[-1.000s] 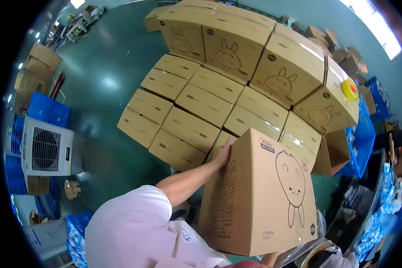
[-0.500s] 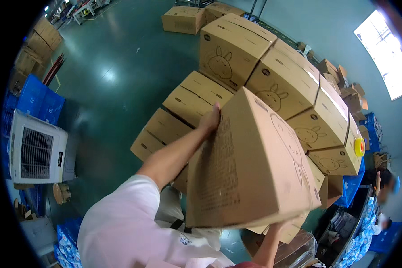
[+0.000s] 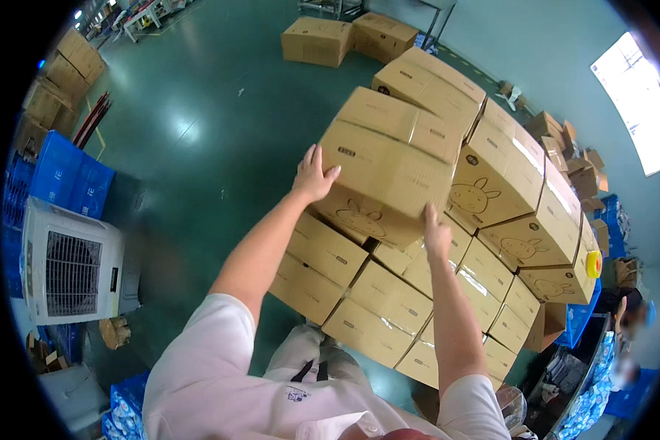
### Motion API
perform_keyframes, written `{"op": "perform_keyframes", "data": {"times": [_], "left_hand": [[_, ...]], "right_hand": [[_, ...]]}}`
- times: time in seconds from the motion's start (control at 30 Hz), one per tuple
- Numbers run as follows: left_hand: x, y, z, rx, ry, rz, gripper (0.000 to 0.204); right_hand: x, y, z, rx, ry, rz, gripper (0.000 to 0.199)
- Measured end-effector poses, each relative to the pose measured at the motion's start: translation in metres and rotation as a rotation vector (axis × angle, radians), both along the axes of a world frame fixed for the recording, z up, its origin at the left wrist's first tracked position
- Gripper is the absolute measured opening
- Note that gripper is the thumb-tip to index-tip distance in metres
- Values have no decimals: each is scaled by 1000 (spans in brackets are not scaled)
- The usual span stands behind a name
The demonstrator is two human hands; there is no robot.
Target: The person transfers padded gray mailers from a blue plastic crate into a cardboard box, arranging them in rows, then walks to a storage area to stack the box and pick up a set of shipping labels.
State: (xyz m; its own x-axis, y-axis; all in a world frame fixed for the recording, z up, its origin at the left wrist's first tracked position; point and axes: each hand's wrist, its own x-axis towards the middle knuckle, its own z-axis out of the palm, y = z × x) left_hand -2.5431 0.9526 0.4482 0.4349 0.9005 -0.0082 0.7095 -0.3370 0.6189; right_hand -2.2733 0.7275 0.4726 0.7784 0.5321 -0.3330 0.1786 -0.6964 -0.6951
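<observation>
A brown cardboard box [image 3: 389,165] with a rabbit drawing on its near side is held between my hands, its taped top facing up. My left hand [image 3: 316,177] grips its left edge, the thumb lying over the near side. At the right near corner, my right hand [image 3: 438,233] presses against the box. It sits above or on a lower layer of boxes [image 3: 389,297]; its underside is hidden. Just right of it stands a higher row of similar boxes [image 3: 495,165], rabbit drawings facing me.
A yellow tape roll [image 3: 593,264] rests at the right end of the stack. Two more boxes [image 3: 317,40] stand on the floor beyond. At left is a white air cooler [image 3: 72,260] beside blue crates [image 3: 70,172]. A person [image 3: 629,312] is at the far right.
The box has moved away from my body and turned from tilted to nearly level at the stack's left. My right hand has gone from its lower edge to its right near corner.
</observation>
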Motion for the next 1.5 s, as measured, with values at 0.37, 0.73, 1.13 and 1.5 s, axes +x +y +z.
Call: {"op": "perform_keyframes", "data": {"times": [0.37,0.73,1.13,1.5], "left_hand": [[-39,18,-9,-257,-240,-226,80],[-409,-55,-202,-743,400,-8,51],[-658,97,-174,-874,632,103,47],[-295,332,-182,-860,228,-268,51]], "right_hand": [[2,-21,-51,-12,133,-20,92],[-34,1,-54,141,293,-424,95],[-42,51,-77,420,110,-974,59],[-50,60,-92,785,147,-974,61]]}}
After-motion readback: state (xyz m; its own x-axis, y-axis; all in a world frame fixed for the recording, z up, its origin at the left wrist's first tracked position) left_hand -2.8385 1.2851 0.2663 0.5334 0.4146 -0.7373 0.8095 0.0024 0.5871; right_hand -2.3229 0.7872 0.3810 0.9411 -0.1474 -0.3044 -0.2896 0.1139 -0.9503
